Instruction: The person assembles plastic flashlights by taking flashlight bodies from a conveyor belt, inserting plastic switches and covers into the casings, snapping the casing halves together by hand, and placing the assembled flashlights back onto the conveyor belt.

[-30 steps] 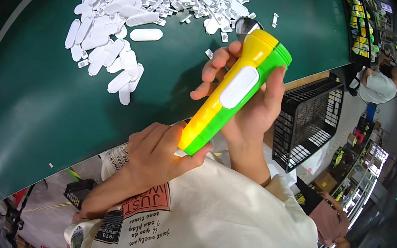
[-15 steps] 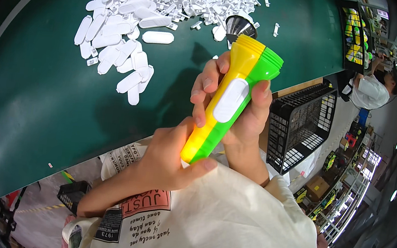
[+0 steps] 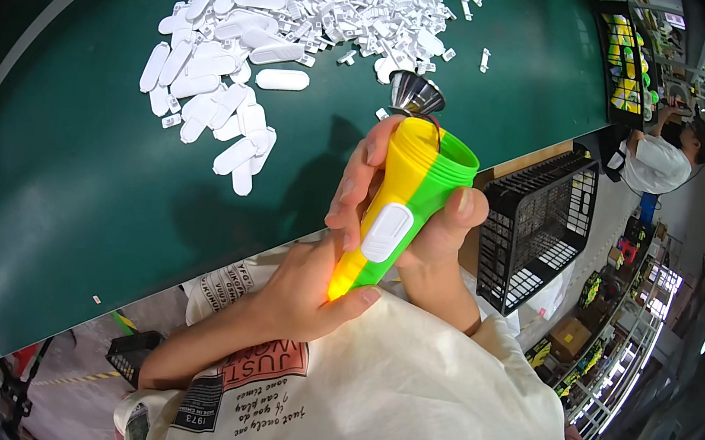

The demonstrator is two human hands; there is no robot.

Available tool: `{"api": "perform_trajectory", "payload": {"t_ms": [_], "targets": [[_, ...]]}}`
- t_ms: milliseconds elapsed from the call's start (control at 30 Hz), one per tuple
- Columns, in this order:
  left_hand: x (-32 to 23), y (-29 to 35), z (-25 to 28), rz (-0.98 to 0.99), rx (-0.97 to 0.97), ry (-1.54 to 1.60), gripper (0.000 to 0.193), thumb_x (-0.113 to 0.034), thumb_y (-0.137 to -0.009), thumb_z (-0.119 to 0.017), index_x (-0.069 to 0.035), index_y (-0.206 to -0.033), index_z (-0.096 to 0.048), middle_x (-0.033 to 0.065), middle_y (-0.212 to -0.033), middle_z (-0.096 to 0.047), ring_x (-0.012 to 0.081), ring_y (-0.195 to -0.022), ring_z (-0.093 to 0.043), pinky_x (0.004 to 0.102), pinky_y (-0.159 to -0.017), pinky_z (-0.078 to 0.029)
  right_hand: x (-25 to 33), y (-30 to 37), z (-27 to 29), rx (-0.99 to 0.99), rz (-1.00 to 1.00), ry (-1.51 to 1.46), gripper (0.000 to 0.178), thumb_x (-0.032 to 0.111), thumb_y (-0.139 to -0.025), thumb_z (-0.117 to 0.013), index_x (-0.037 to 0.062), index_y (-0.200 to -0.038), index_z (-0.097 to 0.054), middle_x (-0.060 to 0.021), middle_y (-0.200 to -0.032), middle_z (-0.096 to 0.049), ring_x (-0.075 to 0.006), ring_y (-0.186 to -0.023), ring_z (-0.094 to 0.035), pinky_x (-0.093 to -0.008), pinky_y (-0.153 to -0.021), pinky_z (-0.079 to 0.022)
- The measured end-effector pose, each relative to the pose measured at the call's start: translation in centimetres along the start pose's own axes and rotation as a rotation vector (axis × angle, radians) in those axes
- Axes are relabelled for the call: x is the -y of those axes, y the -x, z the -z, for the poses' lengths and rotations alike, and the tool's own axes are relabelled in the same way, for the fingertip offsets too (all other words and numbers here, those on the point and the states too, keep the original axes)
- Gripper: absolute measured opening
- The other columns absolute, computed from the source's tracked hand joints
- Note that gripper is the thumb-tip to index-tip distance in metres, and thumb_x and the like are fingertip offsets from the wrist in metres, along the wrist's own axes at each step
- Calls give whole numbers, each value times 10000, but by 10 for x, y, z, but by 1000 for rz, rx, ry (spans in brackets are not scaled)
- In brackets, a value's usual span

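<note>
A half-yellow, half-green flashlight body (image 3: 413, 183) is held in both my hands, slanting up and to the right with its wide threaded mouth facing away from me. On its upper side is a white oval switch cover (image 3: 387, 233). My left hand (image 3: 309, 283) is closed around the narrow lower end. Higher up, my right hand (image 3: 437, 243) grips the body from beneath, thumb on the green side and fingers on the yellow. Just past the mouth sits a shiny reflector cup (image 3: 416, 94), and a thin dark red wire (image 3: 436, 125) runs from it into the opening.
Loose white switch covers (image 3: 205, 64) and smaller white plastic parts (image 3: 368, 4) are heaped across the green table (image 3: 72, 162). A black crate (image 3: 538, 228) stands beyond the table's right edge. Farther off, a person (image 3: 664, 160) is beside another crate (image 3: 618, 63) of yellow and green pieces.
The flashlight body has tipped and its head has come lower and nearer, so the open mouth and the wire now show. Both hands keep their hold.
</note>
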State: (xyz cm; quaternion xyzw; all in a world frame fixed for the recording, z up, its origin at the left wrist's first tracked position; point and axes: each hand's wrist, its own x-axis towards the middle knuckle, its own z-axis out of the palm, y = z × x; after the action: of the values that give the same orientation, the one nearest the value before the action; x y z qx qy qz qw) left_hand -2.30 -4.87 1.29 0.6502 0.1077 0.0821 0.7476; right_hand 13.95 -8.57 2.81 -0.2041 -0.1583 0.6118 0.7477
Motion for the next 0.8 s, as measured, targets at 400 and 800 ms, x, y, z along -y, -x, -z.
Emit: {"api": "perform_trajectory", "payload": {"t_ms": [400,800], "targets": [[0,3,-5,74,-213,-12,403,-327,-956,-418,34,-1125,-477,97,-763,-602,199,-639,-607,325,-598,-482,-4,-4,-10,-513,-154,285,549,488,-879,-552,-5,-1116,-494,-115,-819,-590,-249,-600,-635,-341,-579,-550],[0,-6,0,-223,-650,-1302,629,-380,-756,-700,-95,-1300,-564,-31,-606,-387,114,-450,-392,243,-415,-362,-17,-1,-27,-619,-5,601,562,417,-955,-441,-8,-1316,-372,-127,-1010,-568,-224,-934,-600,-418,-801,-541]]}}
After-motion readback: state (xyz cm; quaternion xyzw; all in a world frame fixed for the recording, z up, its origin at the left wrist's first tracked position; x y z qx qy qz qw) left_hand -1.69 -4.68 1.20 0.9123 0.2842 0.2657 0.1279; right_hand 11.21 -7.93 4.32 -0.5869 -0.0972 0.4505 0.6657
